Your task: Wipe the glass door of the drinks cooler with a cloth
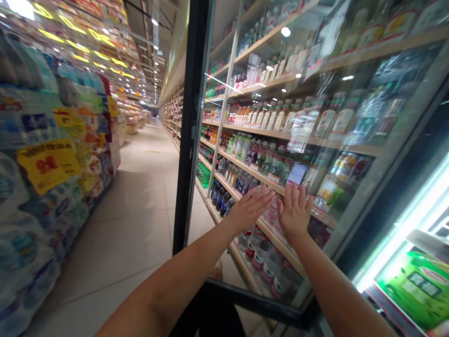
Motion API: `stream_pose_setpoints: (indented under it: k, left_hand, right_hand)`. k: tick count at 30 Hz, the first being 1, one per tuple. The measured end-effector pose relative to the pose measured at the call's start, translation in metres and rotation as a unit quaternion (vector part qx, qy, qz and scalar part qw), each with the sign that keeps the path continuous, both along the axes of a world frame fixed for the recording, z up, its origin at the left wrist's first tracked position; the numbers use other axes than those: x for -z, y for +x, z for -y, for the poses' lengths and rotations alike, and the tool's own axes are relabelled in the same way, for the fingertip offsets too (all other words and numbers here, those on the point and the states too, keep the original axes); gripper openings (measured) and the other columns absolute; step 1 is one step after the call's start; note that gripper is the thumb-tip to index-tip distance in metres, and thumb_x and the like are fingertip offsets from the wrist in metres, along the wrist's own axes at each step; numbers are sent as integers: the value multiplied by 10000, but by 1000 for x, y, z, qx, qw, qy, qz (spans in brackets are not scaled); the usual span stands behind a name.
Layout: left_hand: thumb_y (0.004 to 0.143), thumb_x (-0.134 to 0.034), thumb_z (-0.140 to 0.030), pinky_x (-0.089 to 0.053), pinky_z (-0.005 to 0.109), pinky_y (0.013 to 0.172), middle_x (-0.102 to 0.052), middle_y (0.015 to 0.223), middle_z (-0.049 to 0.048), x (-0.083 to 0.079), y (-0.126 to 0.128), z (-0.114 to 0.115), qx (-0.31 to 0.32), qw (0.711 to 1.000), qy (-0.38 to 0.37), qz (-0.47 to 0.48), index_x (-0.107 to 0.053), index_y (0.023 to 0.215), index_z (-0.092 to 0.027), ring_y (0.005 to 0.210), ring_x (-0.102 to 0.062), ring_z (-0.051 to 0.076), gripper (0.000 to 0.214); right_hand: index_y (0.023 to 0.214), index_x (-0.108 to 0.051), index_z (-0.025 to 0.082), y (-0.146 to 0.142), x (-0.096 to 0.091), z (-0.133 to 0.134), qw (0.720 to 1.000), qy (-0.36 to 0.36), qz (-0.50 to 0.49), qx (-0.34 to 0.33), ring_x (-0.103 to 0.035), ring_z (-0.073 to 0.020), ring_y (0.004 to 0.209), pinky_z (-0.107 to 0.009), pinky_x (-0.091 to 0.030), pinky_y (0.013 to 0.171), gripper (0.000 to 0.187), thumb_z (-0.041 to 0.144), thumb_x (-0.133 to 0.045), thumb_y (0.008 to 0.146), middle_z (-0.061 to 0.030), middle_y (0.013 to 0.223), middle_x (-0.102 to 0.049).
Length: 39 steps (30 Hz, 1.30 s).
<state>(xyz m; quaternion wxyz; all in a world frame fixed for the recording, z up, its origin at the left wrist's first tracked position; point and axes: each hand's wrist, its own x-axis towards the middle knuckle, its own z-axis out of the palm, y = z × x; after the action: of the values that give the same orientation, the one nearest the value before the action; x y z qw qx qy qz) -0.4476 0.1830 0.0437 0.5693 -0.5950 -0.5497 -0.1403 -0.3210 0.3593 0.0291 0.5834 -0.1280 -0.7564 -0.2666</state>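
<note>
A glass refrigerator door [184,154] with a black frame stands swung out in front of me. My left hand [250,207] lies against its glass with the fingers straight and close together, pointing right. Beside it, my right hand [295,213] is flat with fingers spread and pointing up. Both palms appear to touch the pane, and neither hand holds anything. Just above my right fingertips is a small white-and-blue label [296,175], apparently on the glass. Rows of drink bottles [277,114] on wooden shelves show in the glass, partly blurred by glare.
At right, by the bright cabinet light, sits a green package [417,283]. Stacked bottle packs [73,117] with a yellow price sign [49,164] line the left side. Between them a tiled aisle floor [140,187] runs into the distance.
</note>
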Motion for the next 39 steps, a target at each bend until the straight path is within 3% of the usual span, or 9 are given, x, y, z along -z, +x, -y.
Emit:
stream_pose_setpoints:
  k: [6, 9, 12, 17, 19, 25, 27, 32, 39]
  left_hand:
    - [1013, -372, -83, -222, 514, 1297, -343, 1648, 117, -8, -20, 18, -60, 985, 99, 124, -329, 1592, -120, 1584, -115, 261, 583]
    - [1001, -374, -52, -284, 513, 1277, -390, 1619, 153, 18, -26, 32, -46, 986, 100, 121, -305, 1595, -95, 1579, -126, 271, 599]
    - [999, -378, -41, -285, 434, 1290, -454, 1590, 99, 39, -32, 46, -7, 999, -11, 40, -350, 1578, -119, 1571, -179, 225, 584]
    - [963, -385, -7, -291, 524, 1275, -385, 1621, 161, 9, -60, 63, -62, 982, 112, 141, -226, 1626, -134, 1580, -117, 259, 693]
    - [961, -392, -4, -303, 551, 1263, -346, 1633, 193, 9, -64, 69, -84, 974, 138, 159, -165, 1638, -118, 1581, -96, 282, 723]
    - [942, -348, 49, -412, 502, 1210, -465, 1577, 141, 70, -49, 84, -86, 987, 24, 134, -128, 1647, -152, 1572, -142, 275, 766]
    - [948, -354, 36, -392, 512, 1223, -445, 1589, 152, 59, -54, 85, -91, 985, 45, 143, -145, 1646, -153, 1574, -142, 276, 753]
    - [946, -405, -10, -281, 576, 1267, -273, 1668, 181, 5, -72, 80, -101, 959, 144, 223, -161, 1642, -141, 1580, -105, 308, 749]
    - [946, -416, -14, -332, 600, 1238, -296, 1655, 202, 46, -65, 79, -91, 966, 117, 211, -118, 1647, -139, 1569, -118, 337, 772]
  right_hand:
    - [1647, -167, 161, -4, 5, 3, 1000, -16, -12, -1, -334, -353, 1509, -576, -188, 1212, 680, 368, -417, 1049, -186, 1618, -377]
    - [1646, -170, 163, -5, 7, 2, 1000, -11, -18, -1, -333, -356, 1511, -586, -197, 1209, 685, 356, -430, 1043, -182, 1615, -383]
    - [1646, -169, 165, -6, 7, 3, 1000, -4, -23, 3, -304, -348, 1526, -576, -194, 1215, 700, 352, -460, 1038, -179, 1613, -389]
    - [1648, -159, 164, -5, 7, 4, 1000, -12, -17, 5, -319, -349, 1520, -586, -198, 1214, 700, 351, -449, 1039, -184, 1612, -388]
    - [1647, -164, 164, -5, 8, 4, 1000, -13, -19, 6, -326, -353, 1516, -590, -202, 1212, 695, 352, -444, 1040, -185, 1613, -386]
    - [1646, -164, 156, -5, 9, 3, 1000, -13, -15, 2, -260, -346, 1545, -595, -178, 1228, 712, 349, -476, 1035, -182, 1625, -364]
    - [1646, -158, 161, -5, 9, 3, 1000, -14, -14, -1, -249, -344, 1550, -600, -177, 1230, 719, 348, -485, 1033, -183, 1627, -359]
    - [1648, -142, 180, -4, 9, 4, 1000, -25, -15, -8, -239, -346, 1554, -617, -176, 1234, 727, 336, -491, 1030, -177, 1629, -356]
    - [1646, -160, 169, -6, 10, 2, 1000, -11, -22, -2, -260, -338, 1547, -583, -169, 1238, 727, 346, -501, 1030, -174, 1629, -357]
